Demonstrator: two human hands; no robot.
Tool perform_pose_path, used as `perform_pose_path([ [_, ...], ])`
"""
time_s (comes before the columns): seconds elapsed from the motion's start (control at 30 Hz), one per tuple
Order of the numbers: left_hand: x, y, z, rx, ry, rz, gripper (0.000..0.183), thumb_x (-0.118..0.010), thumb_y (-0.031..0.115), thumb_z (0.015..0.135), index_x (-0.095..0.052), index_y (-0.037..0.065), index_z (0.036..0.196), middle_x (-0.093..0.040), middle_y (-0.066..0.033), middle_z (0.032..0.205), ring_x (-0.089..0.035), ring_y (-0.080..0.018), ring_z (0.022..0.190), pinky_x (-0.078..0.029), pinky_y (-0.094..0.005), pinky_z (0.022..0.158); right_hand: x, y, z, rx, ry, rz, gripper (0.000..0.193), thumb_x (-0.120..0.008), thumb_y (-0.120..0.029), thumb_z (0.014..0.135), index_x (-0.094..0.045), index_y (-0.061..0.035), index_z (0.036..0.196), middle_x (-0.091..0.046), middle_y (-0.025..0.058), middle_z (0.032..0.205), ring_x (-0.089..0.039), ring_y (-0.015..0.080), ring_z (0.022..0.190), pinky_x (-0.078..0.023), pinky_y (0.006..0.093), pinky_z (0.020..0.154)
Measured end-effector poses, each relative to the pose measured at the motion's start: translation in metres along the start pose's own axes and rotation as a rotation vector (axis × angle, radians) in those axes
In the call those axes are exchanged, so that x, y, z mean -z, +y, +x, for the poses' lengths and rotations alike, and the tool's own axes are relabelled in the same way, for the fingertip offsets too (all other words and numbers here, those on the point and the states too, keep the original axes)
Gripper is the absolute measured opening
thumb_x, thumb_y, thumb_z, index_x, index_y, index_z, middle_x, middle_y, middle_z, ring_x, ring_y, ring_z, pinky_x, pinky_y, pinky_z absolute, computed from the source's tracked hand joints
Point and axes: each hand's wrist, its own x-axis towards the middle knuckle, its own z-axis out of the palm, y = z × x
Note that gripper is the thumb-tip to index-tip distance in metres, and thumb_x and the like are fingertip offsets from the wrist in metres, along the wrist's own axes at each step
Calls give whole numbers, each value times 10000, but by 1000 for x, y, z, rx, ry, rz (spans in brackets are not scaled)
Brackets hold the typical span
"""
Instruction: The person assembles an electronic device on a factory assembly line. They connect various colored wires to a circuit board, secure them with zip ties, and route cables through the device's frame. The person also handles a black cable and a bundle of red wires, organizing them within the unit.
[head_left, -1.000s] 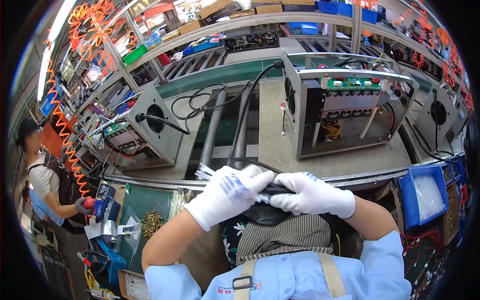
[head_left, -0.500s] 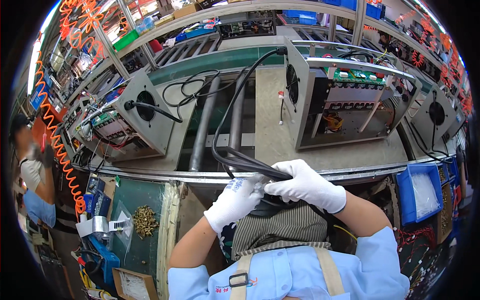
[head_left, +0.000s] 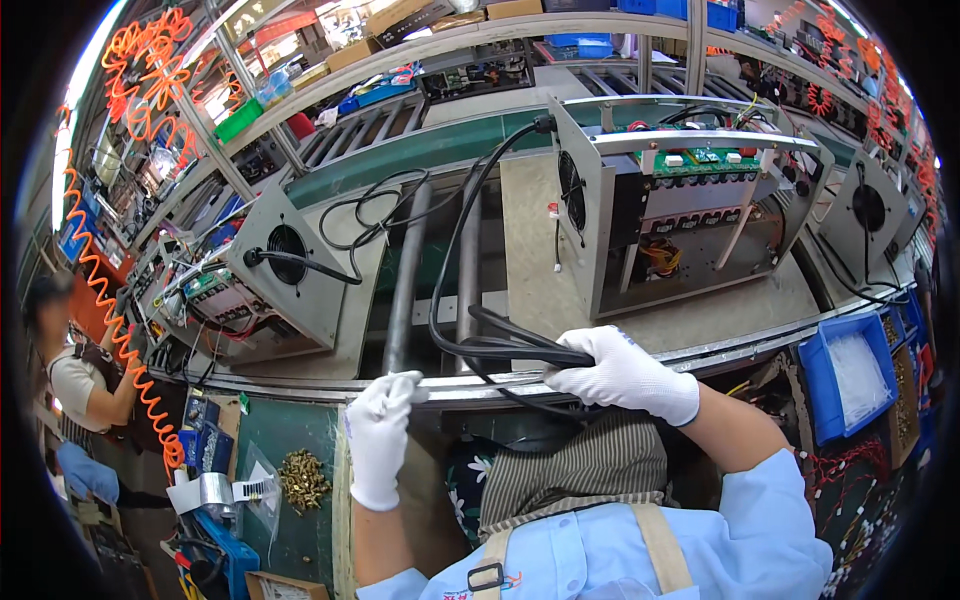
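My right hand (head_left: 625,375) is closed round a folded bundle of black power cable (head_left: 500,347) at the front edge of the roller conveyor. From there the cable rises to a plug at the fan panel of the open metal chassis (head_left: 690,215) in the middle. My left hand (head_left: 380,435), in a white glove like the right, is held up apart from the cable, left of it. Its fingers are drawn together; what is between them, if anything, is too small to make out. A loop of the cable hangs below the right hand.
A second open chassis (head_left: 260,275) stands at left, a third (head_left: 865,215) at far right. A heap of brass-coloured fasteners (head_left: 303,480) lies on the green bench. At right is a blue bin (head_left: 848,378) of white pieces. An orange coiled hose (head_left: 110,310) hangs left, near a person.
My left hand has left the cable bundle and moved left, away from my right hand. The right hand keeps its hold and has shifted slightly right.
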Motion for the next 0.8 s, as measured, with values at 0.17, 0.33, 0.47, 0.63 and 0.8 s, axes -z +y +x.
perform_pose_path([
  [0.17,-40,11,-5,-183,-596,55,226,-543,27,877,-654,-83,1039,-654,-56,802,-577,-89,773,-453,-217,749,-9,-7,-9,28,-13,-87,165,-678,-158,884,-635,-4,925,-609,-6,732,-510,40,668,-435,241,594],
  [0.33,-53,-9,-3,69,-759,-17,187,-558,23,837,-678,-52,959,-661,-48,744,-591,-99,707,-480,-244,686,-6,-1,-15,-15,-16,-62,346,-705,-211,878,-624,23,1121,-686,108,961,-613,110,859,-490,275,780],
  [0.47,-91,-50,-4,52,-430,-408,176,-585,-58,798,-657,-36,957,-625,-10,802,-574,-86,728,-470,-221,702,-21,20,-9,250,122,121,661,-713,-155,879,-371,-20,1429,-639,28,993,-507,40,687,-421,214,602],
  [0.63,-112,-32,-5,-74,-369,-566,153,-611,-85,777,-665,12,882,-656,-3,792,-575,-79,696,-460,-252,625,-21,4,-18,168,97,229,637,-667,-76,903,-369,-23,1464,-621,-3,1007,-485,14,708,-425,177,621],
  [0.8,-86,-4,-11,-927,-107,523,80,-665,-5,842,-635,5,915,-695,-45,803,-594,-47,617,-468,-236,521,-12,1,-25,274,111,204,461,-646,-61,913,-511,22,1345,-627,72,1180,-534,79,1032,-452,236,891],
])
